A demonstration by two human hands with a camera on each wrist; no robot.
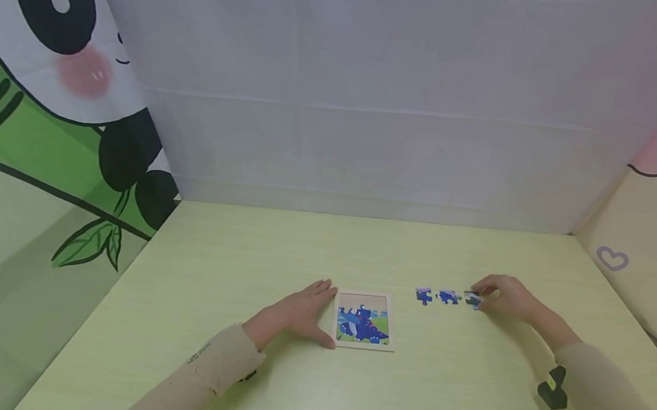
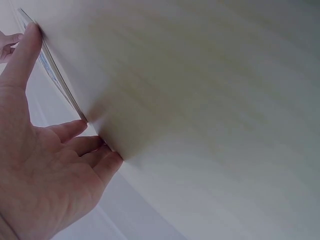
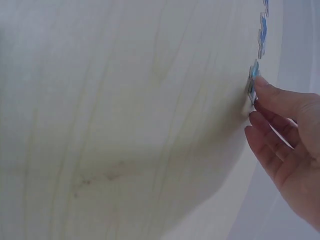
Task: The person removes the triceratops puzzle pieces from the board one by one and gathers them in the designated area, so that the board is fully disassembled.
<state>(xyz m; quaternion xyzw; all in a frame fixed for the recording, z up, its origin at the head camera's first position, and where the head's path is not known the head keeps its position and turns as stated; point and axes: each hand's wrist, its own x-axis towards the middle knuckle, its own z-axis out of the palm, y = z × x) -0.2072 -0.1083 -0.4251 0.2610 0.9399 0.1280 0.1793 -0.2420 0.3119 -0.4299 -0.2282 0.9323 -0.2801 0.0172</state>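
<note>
A square wooden puzzle tray lies on the table, its lower part filled with a blue dinosaur picture and its top strip bare. My left hand rests at the tray's left side, with fingertips at the upper corner and thumb at the lower one. To the right, my right hand pinches a jigsaw piece at its right edge; the piece looks slightly tilted in the right wrist view, with the thumb on top. Two more loose pieces, a middle one and a left one, lie in a row beside it.
The pale wood-grain table reaches back to a white cloth wall. A printed cloth with a panda and green leaves hangs at the left, and one with a purple heart at the right. A black device sits at the right wrist.
</note>
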